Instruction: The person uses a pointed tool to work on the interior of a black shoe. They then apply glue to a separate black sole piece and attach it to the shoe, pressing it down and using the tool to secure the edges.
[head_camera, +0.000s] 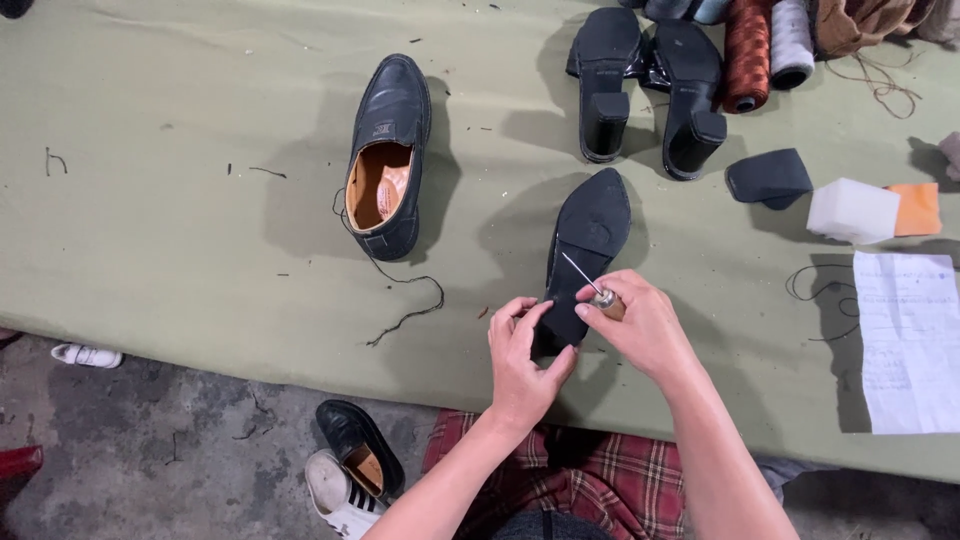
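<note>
Forearms come in from bottom edge, elbows cut off; plaid fabric between them, mostly hidden. Left hand (522, 365) clamped on heel end of a black shoe sole (585, 255), thumb on one side, fingers curled over the near edge; heel part of the sole hidden under both hands. Right hand (640, 325) closed around an awl (598, 292): wooden handle mostly buried in the fist, thin metal spike pointing up-left, lying over the sole. Can't tell if the tip touches it. Hands close together, nearly touching, both over the near edge of the green worktop (180, 250).

Sole runs away from the hands, toe end far. Left of the hands, well apart: black loafer (388, 155), opening up, tan lining, dark thread (400, 290) trailing from it towards the near edge. Beyond the hands: two black block-heel shoes (650, 85), thread spools (768, 40) behind them cut off by top edge. Right of the hands: black sole piece (768, 178), white foam block (852, 210), orange pad (918, 208), paper sheet (908, 340) with writing too small to read, running off the right edge. Below left hand, on the floor: black shoe (360, 445) and white sneaker (335, 495), partly cut off.
</note>
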